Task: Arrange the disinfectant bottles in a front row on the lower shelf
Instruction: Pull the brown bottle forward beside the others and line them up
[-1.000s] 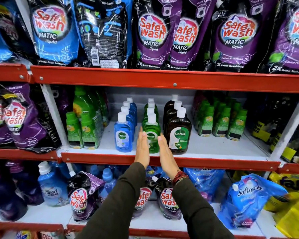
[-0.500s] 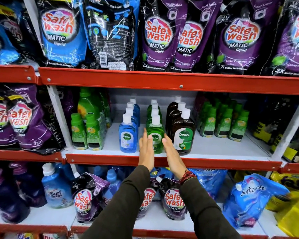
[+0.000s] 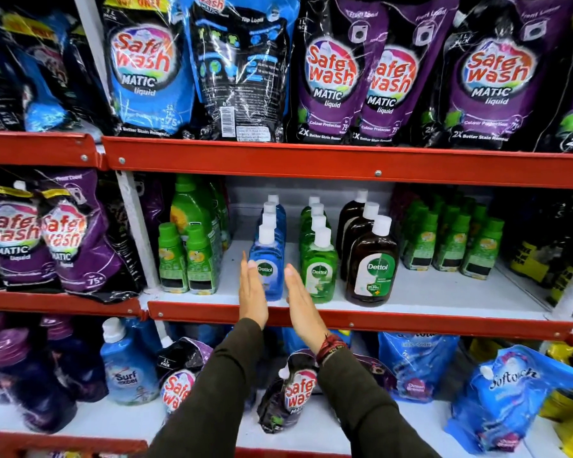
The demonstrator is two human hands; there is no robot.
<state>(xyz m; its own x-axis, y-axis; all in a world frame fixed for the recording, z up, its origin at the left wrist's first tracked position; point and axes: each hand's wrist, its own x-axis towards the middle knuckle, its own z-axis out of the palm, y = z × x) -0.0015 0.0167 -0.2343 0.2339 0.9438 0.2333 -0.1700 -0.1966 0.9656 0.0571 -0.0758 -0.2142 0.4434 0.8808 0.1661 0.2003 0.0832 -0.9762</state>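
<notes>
Three columns of Dettol bottles stand on the white middle shelf (image 3: pixel 444 292): blue (image 3: pixel 268 259), green (image 3: pixel 320 269) and brown (image 3: pixel 372 269), each with white caps and more bottles lined up behind. My left hand (image 3: pixel 252 294) is flat and upright at the front blue bottle's left side. At that bottle's right side, in the gap toward the green one, my right hand (image 3: pixel 300 300) is held flat. Both palms face the blue bottle with fingers straight; whether they touch it is unclear.
Small green bottles stand left (image 3: pixel 186 262) and right (image 3: pixel 450 242) of the Dettol columns. Safewash pouches (image 3: pixel 328 77) fill the upper shelf. A red shelf lip (image 3: pixel 377 322) runs along the front edge. Pouches and a Surf excel bottle (image 3: pixel 126 368) sit on the shelf below.
Both hands have shifted left, from flanking the front green bottle to flanking the front blue bottle. The view has also drawn closer to the shelf.
</notes>
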